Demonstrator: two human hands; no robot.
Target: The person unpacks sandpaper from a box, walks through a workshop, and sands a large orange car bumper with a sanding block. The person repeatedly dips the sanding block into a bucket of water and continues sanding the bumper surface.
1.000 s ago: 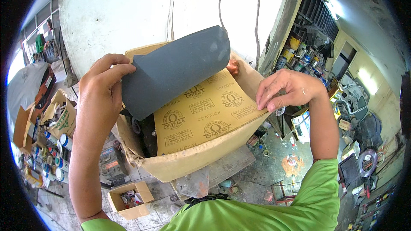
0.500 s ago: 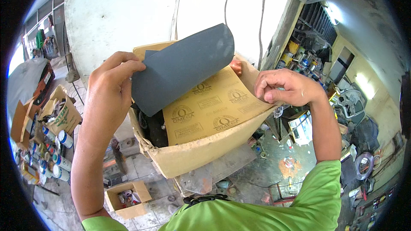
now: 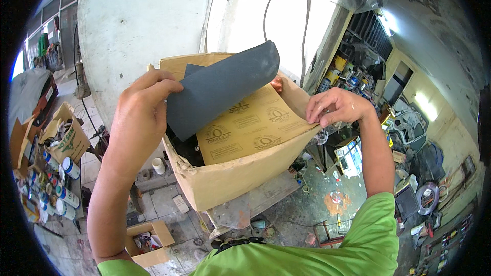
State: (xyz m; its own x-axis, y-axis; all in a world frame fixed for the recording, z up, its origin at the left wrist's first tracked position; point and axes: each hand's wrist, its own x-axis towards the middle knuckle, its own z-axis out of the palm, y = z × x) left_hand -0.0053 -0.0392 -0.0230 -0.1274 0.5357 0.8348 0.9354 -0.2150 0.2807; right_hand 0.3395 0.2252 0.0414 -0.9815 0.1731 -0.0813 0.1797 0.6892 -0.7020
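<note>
A dark grey sheet of sandpaper point(image 3: 225, 87), curled at its far right end, slants over an open cardboard box point(image 3: 240, 179). My left hand point(image 3: 143, 105) is closed on its left edge, thumb beneath and fingers on top. Under it lies a sandpaper sheet with a yellow-brown printed backing point(image 3: 250, 130), spread across the box's mouth. At the box's right rim my right hand point(image 3: 340, 108) pinches the right corner of this yellow-brown sheet between thumb and fingers. Dark material shows inside the box at the left, and a shiny copper-coloured thing point(image 3: 276, 84) at the far right.
The box stands on a worn board point(image 3: 255, 202). A smaller open carton point(image 3: 151, 243) sits on the tiled floor at lower left, near a white cup point(image 3: 159, 165). Paint cans point(image 3: 66, 194) crowd the left. A white wall point(image 3: 143, 15) rises behind; clutter lines the right side.
The view has shifted a little, so the box sits slightly further left against the room. My left hand has come slightly right with the grey sheet. My right fingers are now straighter at the corner.
</note>
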